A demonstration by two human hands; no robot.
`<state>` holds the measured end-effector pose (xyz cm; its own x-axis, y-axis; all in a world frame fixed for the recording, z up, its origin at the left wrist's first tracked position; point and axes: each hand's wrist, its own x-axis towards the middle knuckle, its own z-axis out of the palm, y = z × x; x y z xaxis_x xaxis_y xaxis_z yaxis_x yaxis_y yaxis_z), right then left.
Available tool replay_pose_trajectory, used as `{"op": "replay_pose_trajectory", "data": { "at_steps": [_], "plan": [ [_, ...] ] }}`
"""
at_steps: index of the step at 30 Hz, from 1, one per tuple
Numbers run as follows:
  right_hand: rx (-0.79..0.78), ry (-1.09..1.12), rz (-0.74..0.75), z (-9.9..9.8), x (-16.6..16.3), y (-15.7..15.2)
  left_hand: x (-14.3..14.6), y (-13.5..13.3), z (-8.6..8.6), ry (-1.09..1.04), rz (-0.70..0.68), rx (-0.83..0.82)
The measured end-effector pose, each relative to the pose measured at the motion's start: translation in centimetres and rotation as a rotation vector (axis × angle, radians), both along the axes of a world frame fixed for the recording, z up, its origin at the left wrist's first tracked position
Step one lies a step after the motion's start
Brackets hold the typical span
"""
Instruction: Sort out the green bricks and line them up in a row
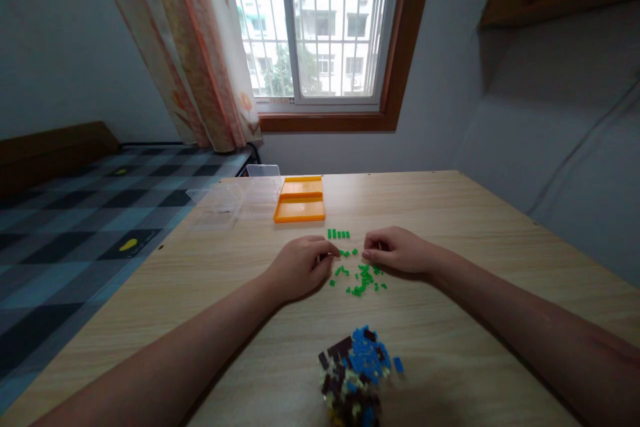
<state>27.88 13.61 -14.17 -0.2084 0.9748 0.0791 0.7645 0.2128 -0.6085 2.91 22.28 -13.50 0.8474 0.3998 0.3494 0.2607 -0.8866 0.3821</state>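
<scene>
My left hand rests on the wooden table with its fingers curled, the fingertips right against a few small green building bricks. Whether it pinches one cannot be made out. Across from it, my right hand has thumb and index finger pressed together, and anything between them is too small to name. Beyond the fingers stands a short row of green bricks. Nearer to me lies a loose scatter of green bricks, between the two hands.
A heap of blue bricks and dark brown bricks lies at the table's near side. At the back left are an orange open case and clear plastic boxes. A bed adjoins the table on the left.
</scene>
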Motion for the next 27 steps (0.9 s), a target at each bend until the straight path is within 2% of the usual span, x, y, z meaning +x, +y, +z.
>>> {"op": "replay_pose_trajectory", "data": {
  "at_steps": [5,8,15,20,27],
  "plan": [
    [0.139,0.133,-0.019,-1.2,0.4,0.2,0.1,0.1,-0.2,-0.007,0.084,0.028],
    [0.208,0.151,0.004,-1.6,0.4,0.2,0.1,0.2,-0.4,-0.026,0.056,0.056],
    [0.225,0.052,0.068,-1.4,-0.1,-0.2,0.1,0.1,-0.5,0.053,-0.021,0.146],
    [0.259,-0.026,0.024,-1.0,-0.4,-0.3,0.2,0.2,-0.4,0.072,-0.019,0.161],
    [0.337,-0.069,-0.024,-1.4,0.1,0.2,0.2,0.2,-0.4,0.046,0.031,0.143]
  ]
}}
